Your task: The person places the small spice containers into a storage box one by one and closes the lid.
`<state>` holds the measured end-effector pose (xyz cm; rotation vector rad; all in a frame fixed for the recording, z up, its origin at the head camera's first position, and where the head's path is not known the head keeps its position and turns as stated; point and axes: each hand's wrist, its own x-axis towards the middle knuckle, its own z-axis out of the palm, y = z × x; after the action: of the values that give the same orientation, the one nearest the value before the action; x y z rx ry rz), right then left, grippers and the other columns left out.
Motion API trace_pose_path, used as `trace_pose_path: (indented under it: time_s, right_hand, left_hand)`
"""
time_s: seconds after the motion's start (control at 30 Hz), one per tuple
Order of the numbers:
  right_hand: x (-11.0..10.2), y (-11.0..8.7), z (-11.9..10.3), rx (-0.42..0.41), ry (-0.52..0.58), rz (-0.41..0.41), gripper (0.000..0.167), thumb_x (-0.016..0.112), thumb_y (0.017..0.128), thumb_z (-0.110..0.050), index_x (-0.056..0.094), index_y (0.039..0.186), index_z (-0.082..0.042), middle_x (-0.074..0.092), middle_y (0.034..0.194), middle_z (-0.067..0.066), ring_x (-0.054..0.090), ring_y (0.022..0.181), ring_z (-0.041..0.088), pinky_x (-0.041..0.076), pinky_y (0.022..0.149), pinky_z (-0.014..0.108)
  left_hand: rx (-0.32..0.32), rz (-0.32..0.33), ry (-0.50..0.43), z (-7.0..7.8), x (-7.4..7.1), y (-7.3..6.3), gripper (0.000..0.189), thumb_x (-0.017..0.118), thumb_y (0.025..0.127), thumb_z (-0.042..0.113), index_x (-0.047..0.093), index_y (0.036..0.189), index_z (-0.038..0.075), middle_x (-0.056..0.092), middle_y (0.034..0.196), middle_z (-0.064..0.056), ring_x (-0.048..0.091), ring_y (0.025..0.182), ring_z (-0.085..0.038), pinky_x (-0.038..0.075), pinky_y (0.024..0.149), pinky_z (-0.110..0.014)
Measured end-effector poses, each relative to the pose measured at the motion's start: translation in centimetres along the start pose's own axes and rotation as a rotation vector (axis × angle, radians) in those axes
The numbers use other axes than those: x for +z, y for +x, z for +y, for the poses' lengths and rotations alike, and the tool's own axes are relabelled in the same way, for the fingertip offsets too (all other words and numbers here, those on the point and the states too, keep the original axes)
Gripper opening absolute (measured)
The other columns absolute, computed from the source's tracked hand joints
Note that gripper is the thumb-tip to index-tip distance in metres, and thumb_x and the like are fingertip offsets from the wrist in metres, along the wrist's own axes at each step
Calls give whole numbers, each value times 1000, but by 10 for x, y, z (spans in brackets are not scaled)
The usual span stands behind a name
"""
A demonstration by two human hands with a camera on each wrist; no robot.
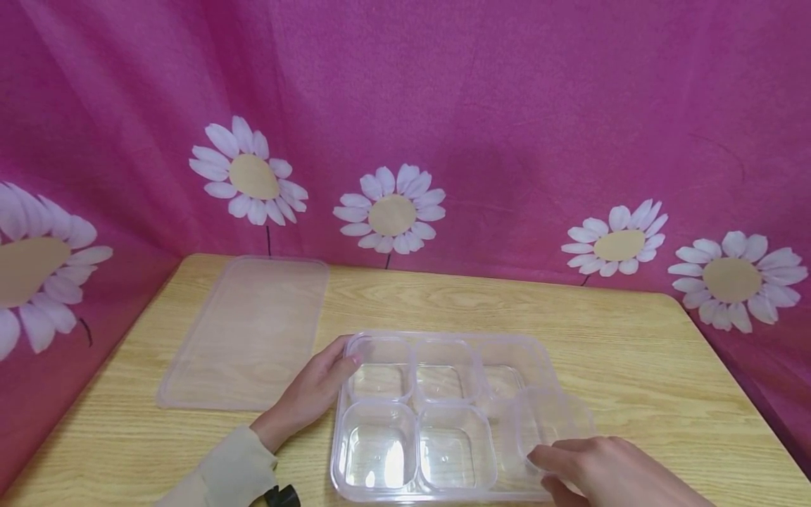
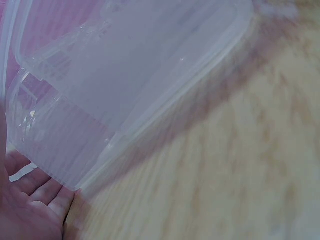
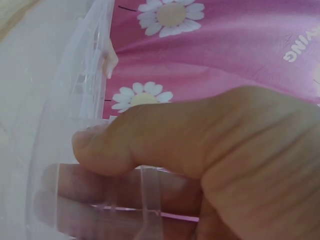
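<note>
A large clear plastic storage box stands on the table, with several small square clear boxes set in it in two rows. My left hand grips its left side, thumb over the rim; in the left wrist view the fingers lie against the outer wall. At the near right corner my right hand pinches another small clear box, tilted and partly over the large box's right edge. The right wrist view shows the thumb on one side of its clear wall, fingers behind.
A flat translucent lid lies on the wooden table to the left of the box. Behind and at both sides hangs a pink cloth with white daisies. A dark band shows at the left wrist.
</note>
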<state>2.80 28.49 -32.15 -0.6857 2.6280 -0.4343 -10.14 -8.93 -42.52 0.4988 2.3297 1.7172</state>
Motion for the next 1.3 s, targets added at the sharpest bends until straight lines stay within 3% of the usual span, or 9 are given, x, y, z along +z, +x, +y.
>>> trace_pose_path:
  time_s: [0.17, 0.43, 0.87, 1.17, 1.3]
  right_hand:
    - [1, 4, 0, -44, 7, 18, 15, 76, 93, -27, 72, 107, -25, 41, 67, -25, 38, 54, -9, 39, 50, 14]
    - [4, 8, 0, -103, -36, 80, 16, 73, 94, -16, 65, 98, -29, 37, 68, -26, 38, 56, -10, 38, 49, 14]
    - [7, 12, 3, -100, -72, 86, 21, 73, 92, -14, 59, 93, -30, 34, 68, -24, 34, 55, -9, 33, 47, 14]
    - [6, 10, 3, -81, -7, 36, 22, 73, 93, -14, 60, 96, -32, 35, 68, -25, 36, 53, -10, 30, 46, 13]
    - [5, 9, 3, -55, 11, 0, 23, 73, 92, -15, 58, 95, -33, 35, 68, -24, 38, 54, -8, 35, 49, 14]
  left_hand:
    - [8, 1, 6, 0, 0, 0, 43, 44, 111, 31, 50, 150, 13, 59, 150, -9, 52, 141, -26, 37, 124, -52]
    - [7, -5, 9, -1, 0, 1, 44, 44, 111, 31, 49, 151, 13, 59, 150, -10, 52, 141, -28, 37, 124, -54]
    - [1, -6, -1, -2, 0, 1, 44, 44, 111, 31, 48, 151, 14, 58, 152, -9, 50, 144, -28, 35, 125, -54]
    - [0, -9, -5, 0, 0, 0, 44, 44, 111, 31, 48, 151, 14, 57, 152, -10, 51, 144, -29, 35, 125, -55]
    - [-1, -6, -1, 0, 0, 0, 44, 44, 111, 32, 48, 151, 14, 58, 151, -9, 51, 143, -29, 36, 125, -55]
